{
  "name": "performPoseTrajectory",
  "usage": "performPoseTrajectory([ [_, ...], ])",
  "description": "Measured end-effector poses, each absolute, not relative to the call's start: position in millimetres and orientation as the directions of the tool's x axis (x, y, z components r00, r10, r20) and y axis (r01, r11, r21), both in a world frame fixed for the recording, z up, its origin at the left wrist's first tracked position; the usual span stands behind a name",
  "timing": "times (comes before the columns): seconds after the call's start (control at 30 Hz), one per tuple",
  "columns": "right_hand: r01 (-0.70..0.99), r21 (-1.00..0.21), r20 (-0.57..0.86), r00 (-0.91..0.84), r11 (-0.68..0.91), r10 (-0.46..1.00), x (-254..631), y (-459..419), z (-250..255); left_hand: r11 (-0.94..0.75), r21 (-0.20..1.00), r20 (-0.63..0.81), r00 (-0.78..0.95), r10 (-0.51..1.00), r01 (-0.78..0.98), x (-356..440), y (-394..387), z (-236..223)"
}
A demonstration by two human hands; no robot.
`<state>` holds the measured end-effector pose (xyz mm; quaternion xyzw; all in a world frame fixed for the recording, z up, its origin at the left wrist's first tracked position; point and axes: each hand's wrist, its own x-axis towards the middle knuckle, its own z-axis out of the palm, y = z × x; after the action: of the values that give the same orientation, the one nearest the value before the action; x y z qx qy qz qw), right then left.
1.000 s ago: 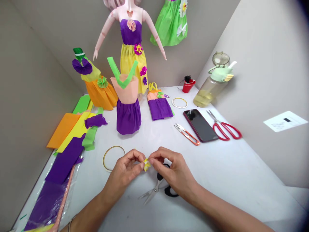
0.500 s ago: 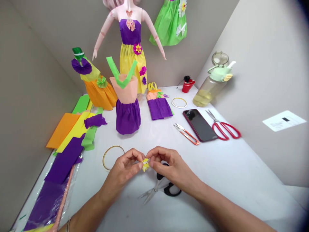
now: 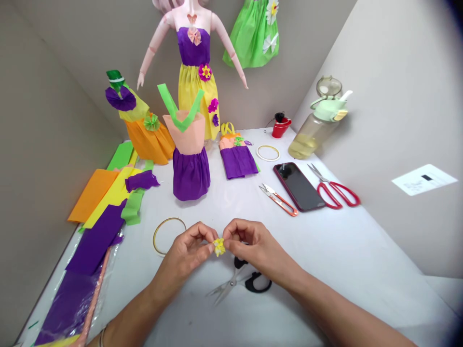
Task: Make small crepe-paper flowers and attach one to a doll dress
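A small yellow flower (image 3: 219,246) with a pale patch is pinched between my two hands above the table. My left hand (image 3: 191,246) grips its left edge between thumb and forefinger. On the other side, the thumb and fingertips of my right hand (image 3: 249,243) close on its right edge. Black-handled scissors (image 3: 233,283) lie with blades apart below my hands, one handle loop partly hidden by my right hand. Just behind my left hand rests a gold bangle (image 3: 155,239). Farther back stands a small doll dress (image 3: 191,173) with purple skirt, peach top and green straps.
Coloured sheets (image 3: 96,241) line the left edge. A doll (image 3: 195,53) and an orange-skirted dress (image 3: 148,140) stand behind. At right are orange thread snips (image 3: 280,201), a phone (image 3: 298,188), red-handled scissors (image 3: 334,190), and a bottle (image 3: 314,130). A red bucket (image 3: 281,128) sits farther back.
The yellow flower has turned slightly, showing more of its yellow petals. My right hand's fingertips have shifted a little on its edge. Both hands stay in about the same place.
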<state>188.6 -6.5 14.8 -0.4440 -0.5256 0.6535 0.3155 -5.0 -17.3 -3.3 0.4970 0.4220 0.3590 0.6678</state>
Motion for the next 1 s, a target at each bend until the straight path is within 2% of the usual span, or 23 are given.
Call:
performPoseTrajectory([
  [0.4,0.031,-0.965,-0.252,-0.406,-0.262,0.879,188,-4,13,0.273,0.955,-0.207,0.403,0.892,-0.114,-3,-16,0],
  [0.53,0.098,-0.980,-0.195,-0.337,-0.172,0.921,187,-6,17,0.230,0.969,-0.180,0.376,0.909,-0.090,-3,-17,0],
  [0.77,0.266,-0.961,-0.002,-0.295,0.080,0.955,183,-14,22,0.167,0.986,-0.151,0.332,0.931,-0.020,0,-21,-6],
  [1.0,0.300,-0.949,0.007,-0.296,0.100,0.955,181,-14,19,0.144,0.989,-0.121,0.346,0.930,-0.042,-1,-21,-9],
])
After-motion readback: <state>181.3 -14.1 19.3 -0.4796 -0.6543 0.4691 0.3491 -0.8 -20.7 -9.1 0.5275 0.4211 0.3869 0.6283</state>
